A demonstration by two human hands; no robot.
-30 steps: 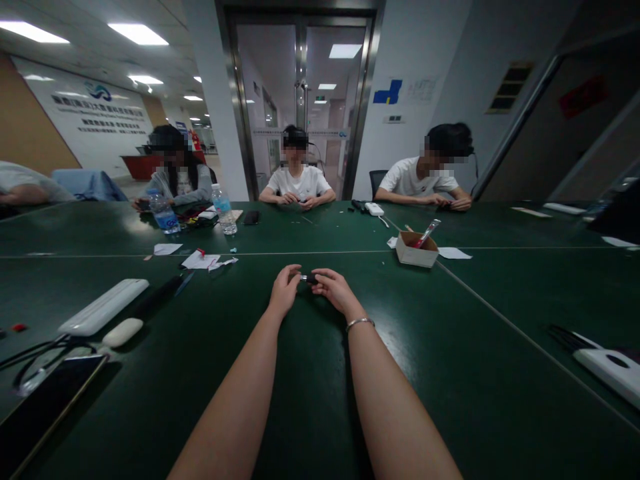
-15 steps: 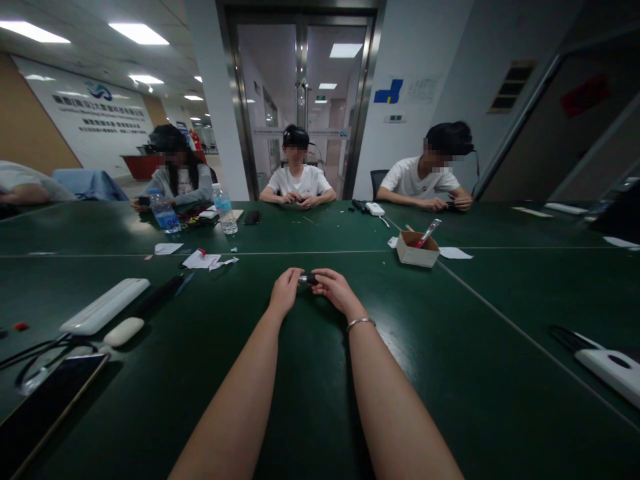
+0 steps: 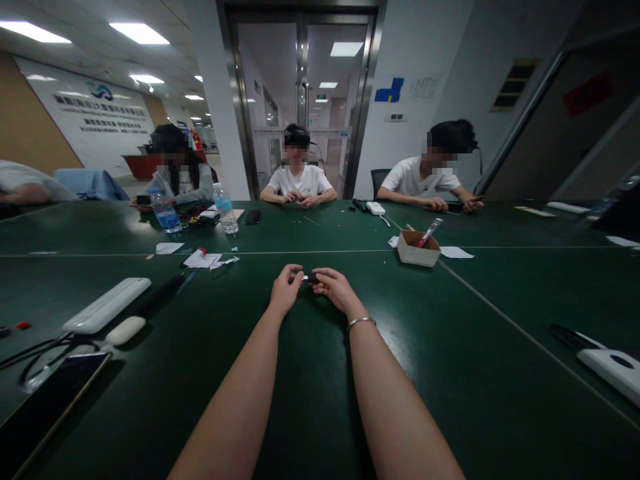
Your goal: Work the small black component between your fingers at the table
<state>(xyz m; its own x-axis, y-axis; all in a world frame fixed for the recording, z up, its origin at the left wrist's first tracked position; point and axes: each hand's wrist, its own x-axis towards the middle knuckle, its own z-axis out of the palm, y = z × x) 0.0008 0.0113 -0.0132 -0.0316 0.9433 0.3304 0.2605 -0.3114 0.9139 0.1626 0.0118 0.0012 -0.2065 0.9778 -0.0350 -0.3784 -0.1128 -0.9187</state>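
Between my hands is a small dark stick-like object (image 3: 312,277) with a shiny silver end on the left; it is too small to name surely. The fingers of my right hand (image 3: 338,289) are closed around its black part. My left hand (image 3: 286,291) pinches at the silver end, its fingertips partly hiding it. Both hands are held low over the green table (image 3: 310,373), in the middle of the view. A silver bracelet (image 3: 361,321) is on my right wrist.
To the left are a phone (image 3: 50,400), a white case-like device (image 3: 107,305) and scraps of paper (image 3: 203,260). A small box (image 3: 418,253) with a tool inside stands ahead on the right. Water bottles (image 3: 226,210) and several seated people are across the table.
My left fingers have shifted slightly around the silver end, while my right hand keeps its hold. Across the table, the person on the right has moved their hands apart.
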